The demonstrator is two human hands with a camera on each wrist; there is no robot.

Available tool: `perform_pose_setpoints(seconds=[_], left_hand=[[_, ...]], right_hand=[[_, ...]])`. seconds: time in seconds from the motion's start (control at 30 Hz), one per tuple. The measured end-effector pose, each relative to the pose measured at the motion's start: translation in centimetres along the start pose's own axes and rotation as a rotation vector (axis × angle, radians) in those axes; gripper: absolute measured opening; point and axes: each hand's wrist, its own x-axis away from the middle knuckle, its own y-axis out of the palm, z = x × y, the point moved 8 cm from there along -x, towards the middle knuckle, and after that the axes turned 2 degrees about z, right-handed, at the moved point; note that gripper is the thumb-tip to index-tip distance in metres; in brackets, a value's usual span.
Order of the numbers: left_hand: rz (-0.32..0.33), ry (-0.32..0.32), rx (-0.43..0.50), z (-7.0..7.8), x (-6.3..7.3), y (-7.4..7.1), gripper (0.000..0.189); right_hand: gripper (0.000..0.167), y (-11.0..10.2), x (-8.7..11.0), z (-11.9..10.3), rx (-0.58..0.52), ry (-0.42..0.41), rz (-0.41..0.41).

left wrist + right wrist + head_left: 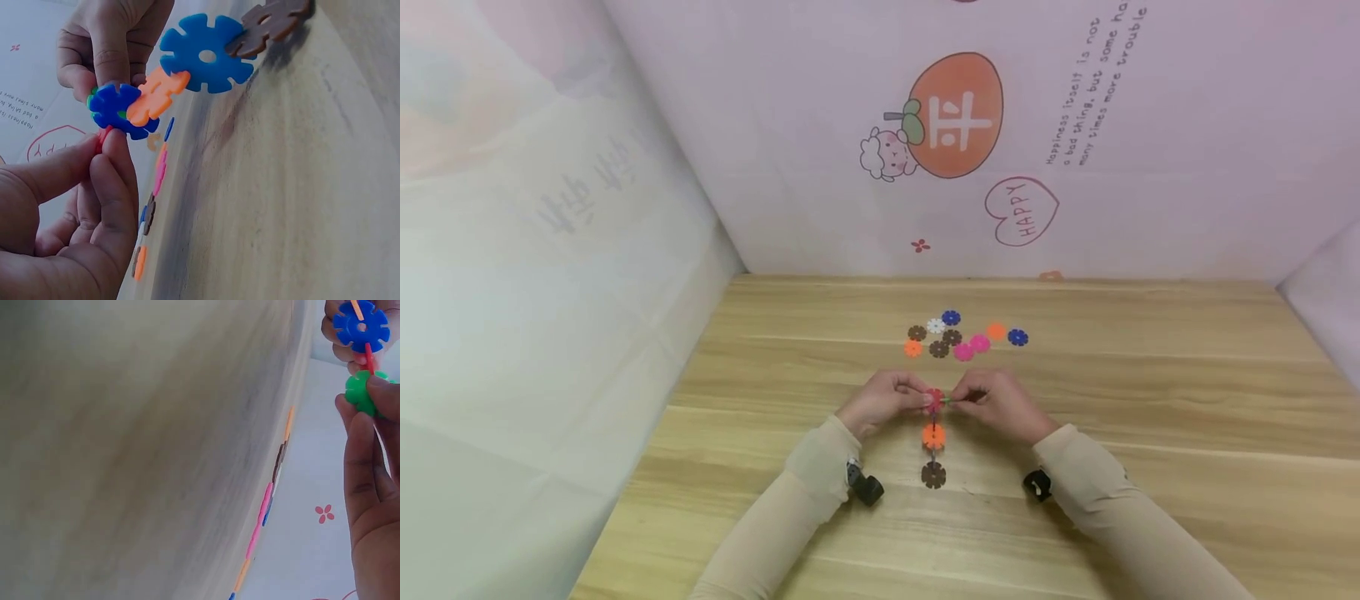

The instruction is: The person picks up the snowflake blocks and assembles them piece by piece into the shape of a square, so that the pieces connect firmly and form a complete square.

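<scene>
Red disc (935, 397) is pinched by left hand (882, 401), green disc (358, 393) by right hand (1002, 405); wall heart (1022, 212) is marked "HAPPY".

Tabletop booth w/ sheet walls; bldg. type can't be told. Wood-grain table (1150, 375) meets back sheet (820, 200), printed w/ cartoon fruit (981, 83), HAPPY heart (1022, 211) & Eng. text (1097, 92). L sheet (587, 333) (faint print, upper part) & R sheet (1330, 292) enclose the sides.

passable over the table (1187, 375) left and right of both sleeves (775, 510); blocked between by linked discs (933, 437), farther by loose discs (952, 337), then wall (820, 142)
</scene>
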Motion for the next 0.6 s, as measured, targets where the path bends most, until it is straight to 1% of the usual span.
perform_pose_setpoints(seconds=[0.13, 0.2, 0.33, 0.47, 0.6], left_hand=[[0.007, 0.0, -0.004, -0.1, -0.1, -0.1, 0.016], [0.006, -0.004, 0.002, -0.2, -0.1, -0.1, 0.016], [0.0, -0.015, 0.01, -0.4, -0.3, -0.3, 0.017], [0.007, -0.029, 0.009, -0.6, -0.3, -0.6, 0.019], [0.006, -0.042, 0.022, -0.7, -0.4, -0.8, 0.021]], right_hand=[[0.013, 0.1, 0.0, 0.2, 0.005, 0.02, -0.001], [0.014, 0.2, -0.1, 0.3, 0.005, 0.027, -0.022], [0.019, 0.0, -0.1, 1.1, 0.004, 0.082, -0.086], [0.024, -0.9, 0.0, 2.4, 0.047, 0.152, -0.119], [0.026, -2.2, 0.1, 4.4, 0.104, 0.209, -0.106]])
